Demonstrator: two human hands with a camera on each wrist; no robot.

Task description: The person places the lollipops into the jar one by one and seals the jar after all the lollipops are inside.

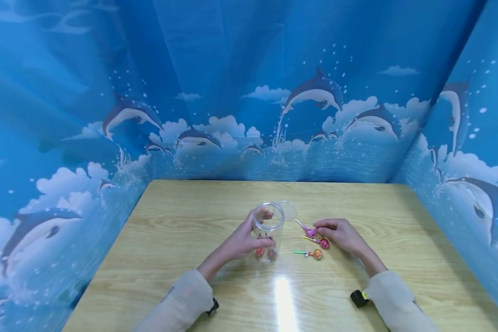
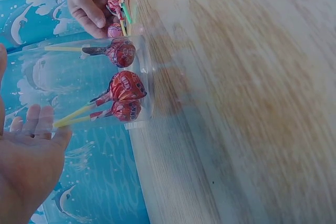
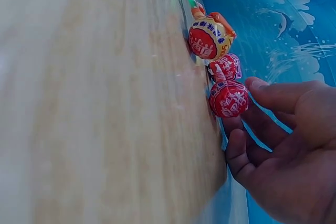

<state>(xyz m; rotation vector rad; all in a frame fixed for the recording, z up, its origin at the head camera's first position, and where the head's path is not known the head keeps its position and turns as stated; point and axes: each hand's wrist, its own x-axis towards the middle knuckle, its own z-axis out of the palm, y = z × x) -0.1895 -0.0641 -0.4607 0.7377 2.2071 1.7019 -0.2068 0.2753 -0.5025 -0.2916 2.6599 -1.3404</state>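
Observation:
My left hand [image 1: 246, 240] grips a clear plastic jar [image 1: 269, 216], which stands upright on the table with its mouth uncovered. Inside the jar are several red-wrapped lollipops [image 2: 126, 85], heads down and yellow sticks up. To the right of the jar lie three lollipops: a purple-pink one [image 1: 310, 233] with a pale stick, a red one [image 3: 229, 98] with a yellow stick, and an orange-yellow one [image 3: 211, 38] with a green stick. My right hand [image 1: 338, 234] reaches over them with thumb and fingers apart, fingertips close by the purple-pink lollipop; whether they touch it is unclear.
A round clear lid [image 1: 288, 210] lies just behind the jar. The wood-grain table [image 1: 182, 207] is bordered by blue curtains [image 1: 232, 60] printed with dolphins at the back and sides. Light glares on the tabletop in front of the jar.

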